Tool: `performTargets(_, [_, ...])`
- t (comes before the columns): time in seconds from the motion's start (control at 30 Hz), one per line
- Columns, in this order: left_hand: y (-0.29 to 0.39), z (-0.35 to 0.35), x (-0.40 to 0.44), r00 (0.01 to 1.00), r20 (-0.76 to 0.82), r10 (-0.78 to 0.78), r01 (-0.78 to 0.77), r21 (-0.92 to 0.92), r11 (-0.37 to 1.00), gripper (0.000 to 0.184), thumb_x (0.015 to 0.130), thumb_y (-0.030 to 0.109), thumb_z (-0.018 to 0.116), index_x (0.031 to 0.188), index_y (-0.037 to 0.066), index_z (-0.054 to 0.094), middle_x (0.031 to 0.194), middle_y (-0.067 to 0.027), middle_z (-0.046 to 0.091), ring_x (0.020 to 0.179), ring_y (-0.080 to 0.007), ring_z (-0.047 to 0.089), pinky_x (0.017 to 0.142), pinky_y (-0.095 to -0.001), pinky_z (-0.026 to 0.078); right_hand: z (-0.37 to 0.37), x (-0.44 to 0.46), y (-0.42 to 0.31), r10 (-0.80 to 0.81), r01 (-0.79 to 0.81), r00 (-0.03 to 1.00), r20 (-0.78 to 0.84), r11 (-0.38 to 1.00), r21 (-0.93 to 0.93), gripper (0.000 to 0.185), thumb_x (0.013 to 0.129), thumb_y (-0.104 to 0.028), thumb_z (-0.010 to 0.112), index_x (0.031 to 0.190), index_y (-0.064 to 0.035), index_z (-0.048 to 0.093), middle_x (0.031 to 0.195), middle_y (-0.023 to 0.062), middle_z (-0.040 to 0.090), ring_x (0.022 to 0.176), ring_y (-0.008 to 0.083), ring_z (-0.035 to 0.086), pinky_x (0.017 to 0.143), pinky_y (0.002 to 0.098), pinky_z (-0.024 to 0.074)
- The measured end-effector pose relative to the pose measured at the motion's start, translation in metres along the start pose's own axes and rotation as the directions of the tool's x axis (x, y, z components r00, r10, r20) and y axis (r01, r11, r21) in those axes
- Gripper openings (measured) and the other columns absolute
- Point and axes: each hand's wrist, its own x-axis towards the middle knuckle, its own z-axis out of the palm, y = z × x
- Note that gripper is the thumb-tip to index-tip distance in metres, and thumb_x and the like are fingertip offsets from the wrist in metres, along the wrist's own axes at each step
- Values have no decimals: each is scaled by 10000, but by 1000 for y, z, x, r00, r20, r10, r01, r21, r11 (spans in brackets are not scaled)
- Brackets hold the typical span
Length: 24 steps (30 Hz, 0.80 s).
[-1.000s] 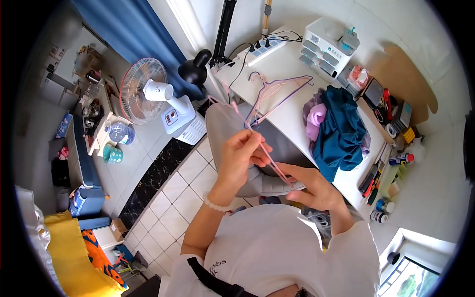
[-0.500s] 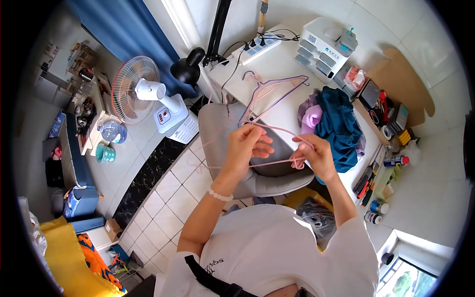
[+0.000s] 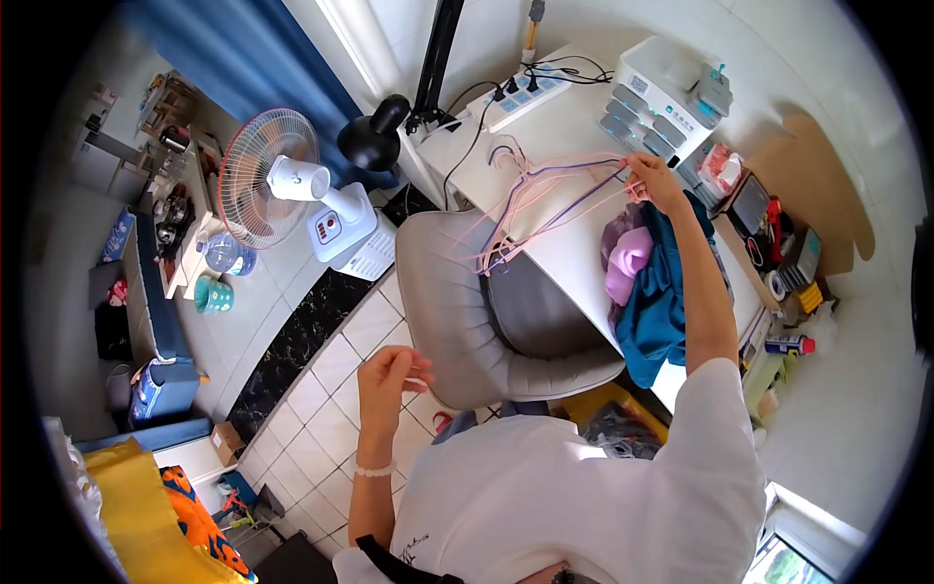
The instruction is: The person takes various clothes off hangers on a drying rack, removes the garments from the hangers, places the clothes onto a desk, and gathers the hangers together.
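Observation:
My right hand (image 3: 650, 183) is closed around the right-hand end of a pink clothes hanger (image 3: 595, 213), over the white table. A purple hanger (image 3: 578, 201) and other pink ones lie together with it, overlapping, their hooks toward the back and their left ends reaching over the chair. My left hand (image 3: 393, 378) hangs in the air left of the chair, fingers loosely bent and apart, with nothing in it. Just below my right hand lies a pile of clothes: a teal garment (image 3: 654, 326) and a lilac one (image 3: 628, 263).
A grey chair (image 3: 443, 292) stands against the white table (image 3: 564, 234). Behind are a power strip (image 3: 530, 99), a black lamp (image 3: 375, 136) and a white box-shaped device (image 3: 657, 92). A fan (image 3: 292, 180) stands left; a cardboard box (image 3: 803, 185) with tools is at right.
The pink hanger I held between both hands now lies with the others on the table, my right hand on its end. My left hand has let go and dropped down and left.

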Motion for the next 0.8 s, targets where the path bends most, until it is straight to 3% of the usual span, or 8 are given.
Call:
performTargets(0.1, [-9, -8, -5, 996, -81, -47, 44, -33, 998, 201, 923, 149, 477, 875, -15, 583, 779, -126, 647, 620, -176, 639, 520, -230, 507, -9, 27, 18, 62, -62, 997, -38, 998, 10, 298, 935, -280, 498, 955, 4, 587, 612, 95, 596, 467, 151, 558, 417, 223, 446])
performTargets(0.23, [-22, -17, -8, 984, -143, -103, 101, -23, 995, 201, 927, 134, 462, 880, -22, 580, 777, -129, 645, 620, -179, 639, 518, -231, 511, -25, 48, 43, 142, -140, 990, -22, 986, 92, 256, 941, -265, 493, 922, -31, 595, 546, 51, 535, 430, 142, 472, 388, 247, 345])
performTargets(0.4, [-33, -23, -4, 972, -183, -145, 142, -32, 989, 198, 926, 128, 462, 887, -27, 580, 787, -135, 643, 622, -183, 641, 513, -234, 514, -34, 64, 70, 152, -153, 985, -77, 988, -2, 266, 923, -289, 524, 929, -33, 596, 553, 43, 520, 419, 142, 461, 373, 245, 324])
performTargets(0.5, [-34, -24, -3, 974, -175, -144, 137, -53, 989, 196, 925, 127, 461, 895, -27, 579, 796, -137, 644, 622, -182, 641, 511, -234, 515, -29, 68, 81, 78, -137, 956, -281, 971, -195, 330, 871, -340, 588, 890, -11, 583, 545, 56, 532, 423, 132, 505, 375, 251, 366])
performTargets(0.57, [-33, -25, -3, 975, -179, -133, 131, -23, 991, 196, 924, 129, 461, 905, -26, 579, 802, -136, 644, 628, -180, 641, 518, -231, 514, -17, 71, 87, -39, -239, 819, -573, 884, -403, 453, 803, -425, 647, 1001, -24, 578, 587, 81, 543, 398, 178, 515, 343, 295, 396])
performTargets(0.7, [-28, -34, -4, 976, -188, -110, 109, -15, 994, 197, 924, 129, 459, 908, -26, 579, 803, -131, 644, 633, -178, 641, 525, -230, 514, -12, 75, 100, -134, -376, 742, -657, 728, -573, 524, 793, -433, 640, 1036, 21, 544, 727, 179, 612, 566, 289, 623, 496, 383, 500])
performTargets(0.77, [-23, -41, -8, 973, -208, -100, 99, -15, 995, 174, 921, 122, 464, 925, -5, 582, 820, -100, 646, 660, -164, 640, 556, -238, 511, -22, 86, 128, -470, -401, 635, -613, 478, -781, 531, 804, -405, 611, 1040, 62, 518, 906, 265, 616, 814, 400, 625, 704, 448, 505])
performTargets(0.8, [-20, -43, -10, 972, -216, -95, 93, -16, 996, 174, 921, 122, 464, 925, -5, 582, 820, -100, 646, 660, -164, 640, 556, -238, 511, -20, 85, 124, -473, -392, 637, -609, 481, -784, 531, 804, -405, 611, 1040, 62, 518, 906, 265, 616, 814, 400, 625, 704, 448, 505])
